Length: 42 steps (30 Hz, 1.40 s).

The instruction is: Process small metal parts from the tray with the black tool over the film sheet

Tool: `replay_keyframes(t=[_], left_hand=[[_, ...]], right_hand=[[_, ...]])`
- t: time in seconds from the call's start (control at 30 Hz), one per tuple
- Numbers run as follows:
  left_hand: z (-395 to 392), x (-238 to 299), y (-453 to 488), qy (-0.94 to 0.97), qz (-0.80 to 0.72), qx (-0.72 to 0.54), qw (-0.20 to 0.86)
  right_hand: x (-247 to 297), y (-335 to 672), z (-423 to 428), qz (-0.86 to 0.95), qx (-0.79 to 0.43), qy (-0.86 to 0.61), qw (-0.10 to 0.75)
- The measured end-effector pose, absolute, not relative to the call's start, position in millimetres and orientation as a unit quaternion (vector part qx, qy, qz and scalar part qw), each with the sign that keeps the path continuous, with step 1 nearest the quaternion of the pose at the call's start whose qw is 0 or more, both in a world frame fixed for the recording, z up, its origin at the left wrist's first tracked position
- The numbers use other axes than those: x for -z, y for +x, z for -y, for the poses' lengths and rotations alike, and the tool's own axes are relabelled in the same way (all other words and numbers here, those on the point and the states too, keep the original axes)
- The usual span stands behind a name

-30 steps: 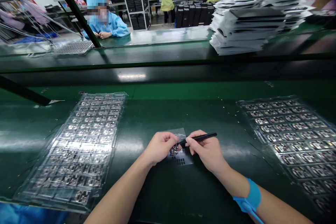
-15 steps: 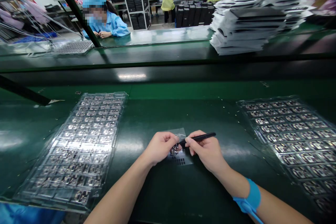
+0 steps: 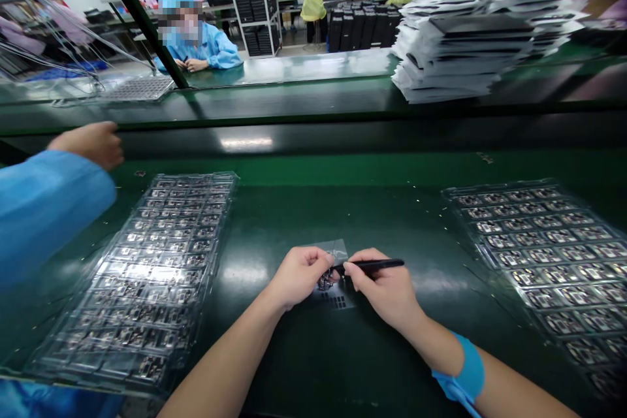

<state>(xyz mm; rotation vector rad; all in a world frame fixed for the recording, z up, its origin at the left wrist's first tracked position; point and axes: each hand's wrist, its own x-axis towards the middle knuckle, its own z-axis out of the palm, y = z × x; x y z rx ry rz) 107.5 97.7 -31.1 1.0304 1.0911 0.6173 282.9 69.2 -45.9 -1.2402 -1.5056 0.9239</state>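
Note:
My left hand (image 3: 298, 277) pinches a small metal-and-circuit part (image 3: 324, 282) at its fingertips, low over a clear plastic film (image 3: 336, 251) on the green bench top (image 3: 274, 372). The film has a patch of dark squares (image 3: 336, 302) at its near end. My right hand (image 3: 386, 290) grips a slim black pen-like tool (image 3: 377, 264), whose tip meets the part by my left fingers. A blue wrist strap (image 3: 467, 372) circles my right wrist. Clear blister trays of small circuit parts lie to both sides, apart from my hands.
The left tray's rim (image 3: 196, 176) and right tray's rim (image 3: 494, 186) frame my hands. A co-worker's blue sleeve (image 3: 44, 215) and hand (image 3: 91, 144) reach in at left. Stacked flat packages (image 3: 465, 36) rise on the raised shelf (image 3: 294, 101) beyond.
A co-worker's blue-sleeved arm has come in over the bench from the left. The black tool in my right hand has tilted nearer to level. My left hand has barely moved.

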Motion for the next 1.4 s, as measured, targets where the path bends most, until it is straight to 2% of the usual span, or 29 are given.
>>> replay_keyframes(t=[0.23, 0.4, 0.53, 0.77, 1.0, 1.2, 1.4], left_hand=[[-98, 30, 110, 0.482, -0.519, -0.287, 0.645], [-98, 32, 111, 0.476, -0.52, -0.3, 0.643], [-98, 32, 112, 0.446, -0.514, -0.303, 0.667], [-97, 34, 112, 0.437, -0.494, -0.288, 0.694], [-94, 32, 110, 0.438, -0.452, -0.303, 0.716], [-93, 32, 108, 0.46, -0.42, -0.281, 0.73], [-92, 28, 110, 0.459, -0.421, -0.252, 0.74]], right_hand=[[42, 278, -61, 0.733, -0.239, -0.422, 0.478], [45, 277, -59, 0.74, -0.245, -0.387, 0.493], [44, 279, -63, 0.708, -0.246, -0.428, 0.505], [46, 285, -70, 0.645, -0.331, -0.461, 0.511], [56, 284, -72, 0.616, -0.41, -0.517, 0.43], [67, 282, -77, 0.462, -0.567, -0.485, 0.479], [67, 282, -77, 0.446, -0.598, -0.464, 0.477]])
